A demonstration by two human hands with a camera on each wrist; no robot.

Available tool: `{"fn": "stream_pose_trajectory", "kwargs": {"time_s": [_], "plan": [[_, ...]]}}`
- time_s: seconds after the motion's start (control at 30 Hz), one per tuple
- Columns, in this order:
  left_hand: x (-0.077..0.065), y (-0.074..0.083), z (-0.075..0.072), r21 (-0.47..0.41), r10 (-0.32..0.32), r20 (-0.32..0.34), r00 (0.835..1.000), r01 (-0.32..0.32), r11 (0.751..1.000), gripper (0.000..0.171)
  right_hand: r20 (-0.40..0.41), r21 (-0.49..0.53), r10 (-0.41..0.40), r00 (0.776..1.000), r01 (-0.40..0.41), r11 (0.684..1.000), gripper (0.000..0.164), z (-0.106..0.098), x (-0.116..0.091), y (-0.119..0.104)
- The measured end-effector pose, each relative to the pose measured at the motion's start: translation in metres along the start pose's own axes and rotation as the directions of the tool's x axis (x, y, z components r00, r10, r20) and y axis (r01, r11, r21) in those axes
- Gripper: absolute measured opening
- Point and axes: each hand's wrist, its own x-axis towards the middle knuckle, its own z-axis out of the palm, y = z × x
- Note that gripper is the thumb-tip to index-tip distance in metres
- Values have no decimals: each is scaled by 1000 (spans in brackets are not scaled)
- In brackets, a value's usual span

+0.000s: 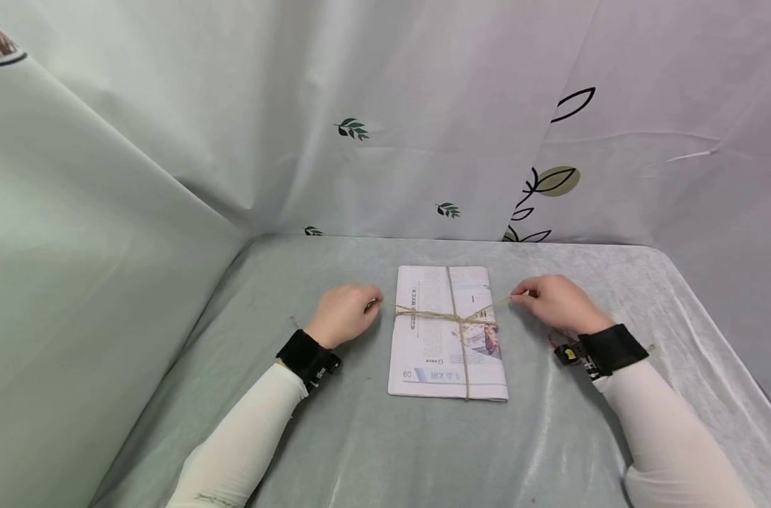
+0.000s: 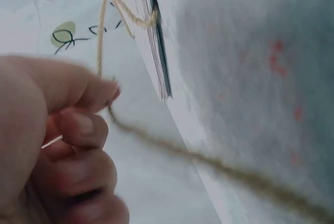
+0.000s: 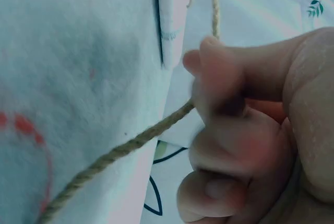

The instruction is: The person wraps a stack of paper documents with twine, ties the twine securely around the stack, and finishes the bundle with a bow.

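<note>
A folded bundle of newspapers [image 1: 432, 360] lies flat on the table, wrapped both ways with twine [image 1: 465, 367] that crosses near its middle. Left of the bundle, my left hand [image 1: 347, 314] pinches one end of the twine between thumb and forefinger. In the left wrist view that twine [image 2: 100, 36] runs from the papers to the fingertips, its tail trailing off below. On the other side my right hand [image 1: 559, 303] pinches the other end. Its twine [image 3: 125, 148] hangs past the curled fingers in the right wrist view. Both hands are apart from the papers.
A grey cloth covers the table [image 1: 360, 451]. Behind it hangs a pale curtain [image 1: 391, 85] with leaf prints, and another pale sheet [image 1: 93, 247] stands along the left side. Black bands [image 1: 614, 349] sit on both wrists.
</note>
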Motion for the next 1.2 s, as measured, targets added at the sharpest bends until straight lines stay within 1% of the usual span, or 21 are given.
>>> {"fn": "stream_pose_trajectory", "kwargs": {"time_s": [0.07, 0.1, 0.17, 0.2, 0.3, 0.37, 0.47, 0.53, 0.6, 0.63, 0.67, 0.7, 0.77, 0.8, 0.87, 0.9, 0.97, 1.0, 1.1, 1.13, 1.2], "plan": [[0, 3, 3, -4, -11, -59, 998, 11, 1000, 13, -12, 19, 9, 1000, -8, 1000, 17, 3, 0, -2], [0, 5, 4, -27, -21, -72, 997, 19, 999, 14, -16, 34, 14, 1000, -13, 999, 17, 4, 1, -2], [1, 7, 7, -102, -61, -68, 996, 54, 993, 16, -28, 60, 19, 999, -17, 998, 18, 5, 1, -4], [1, 8, 8, -146, -92, -57, 994, 83, 986, 18, -32, 73, 22, 999, -20, 997, 18, 6, 1, -4], [3, 10, 10, -274, -190, -38, 981, 172, 946, 22, -52, 116, 40, 998, -34, 993, 24, 7, 2, -6], [4, 12, 12, -334, -241, -52, 969, 211, 919, 22, -76, 138, 56, 996, -45, 989, 29, 8, 3, -8], [7, 13, 15, -381, -287, -91, 954, 233, 895, 16, -128, 158, 69, 989, -48, 986, 30, 11, 6, -10], [10, 14, 16, -405, -302, -109, 947, 236, 884, 12, -159, 168, 73, 985, -46, 985, 24, 13, 8, -12], [13, 14, 18, -448, -320, -109, 941, 240, 861, 9, -173, 176, 71, 982, -40, 984, 17, 16, 9, -13], [15, 14, 19, -474, -330, -103, 938, 245, 846, 8, -173, 183, 69, 982, -37, 982, 14, 18, 10, -14], [16, 14, 19, -505, -342, -93, 935, 252, 826, 9, -172, 189, 67, 983, -34, 981, 13, 19, 10, -14], [18, 13, 20, -541, -355, -79, 932, 259, 800, 11, -172, 194, 68, 983, -34, 980, 12, 20, 10, -14], [20, 13, 21, -611, -383, -41, 923, 280, 740, 16, -170, 206, 74, 983, -38, 978, 14, 22, 11, -16], [21, 12, 21, -650, -396, -22, 918, 288, 704, 19, -172, 215, 83, 982, -44, 976, 15, 22, 11, -16], [23, 12, 22, -732, -418, 5, 908, 288, 618, 24, -174, 237, 107, 979, -64, 969, 18, 22, 12, -18], [24, 11, 22, -771, -426, 15, 904, 281, 571, 27, -172, 250, 121, 978, -76, 965, 20, 22, 12, -19], [27, 11, 21, -830, -440, 26, 897, 264, 490, 33, -159, 277, 148, 976, -99, 956, 25, 21, 12, -20], [28, 11, 20, -856, -442, 28, 896, 250, 453, 36, -149, 289, 158, 976, -110, 951, 27, 20, 12, -21], [32, 13, 19, -895, -445, 46, 895, 234, 380, 42, -126, 322, 174, 977, -125, 938, 31, 17, 14, -21], [34, 14, 19, -903, -441, 53, 896, 231, 363, 40, -122, 334, 177, 977, -128, 934, 32, 16, 15, -21], [39, 17, 18, -921, -431, 68, 900, 222, 320, 38, -113, 355, 177, 978, -127, 926, 34, 14, 17, -21]]}}
